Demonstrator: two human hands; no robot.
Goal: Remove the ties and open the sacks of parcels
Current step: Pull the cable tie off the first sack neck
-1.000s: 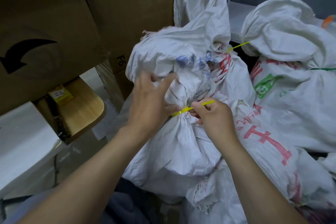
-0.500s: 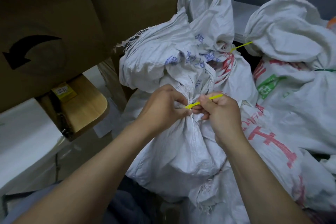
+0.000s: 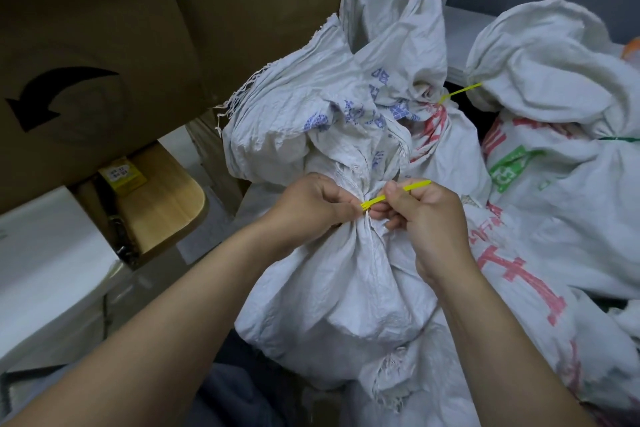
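A white woven sack (image 3: 346, 281) with blue print stands in front of me, its neck bunched tight. A yellow zip tie (image 3: 412, 187) circles that neck, its tail pointing up to the right. My left hand (image 3: 311, 206) grips the gathered neck from the left, fingers curled at the tie's head. My right hand (image 3: 424, 215) pinches the tie's tail between thumb and forefinger. Behind it leans a second tied sack (image 3: 436, 135) with a yellow tie (image 3: 460, 91). A third sack (image 3: 561, 156) at the right carries a green tie (image 3: 620, 139).
Large cardboard boxes (image 3: 93, 45) with a black arrow fill the upper left. Under them a wooden chair seat (image 3: 162, 198) holds a small yellow packet (image 3: 121, 174). A white surface (image 3: 41, 263) lies at the left. More sacks with red writing (image 3: 519, 274) crowd the right.
My left hand went from lying open on the sack to gripping its neck at the tie. The sack's loose top rose and spread. My right hand kept hold of the tail.
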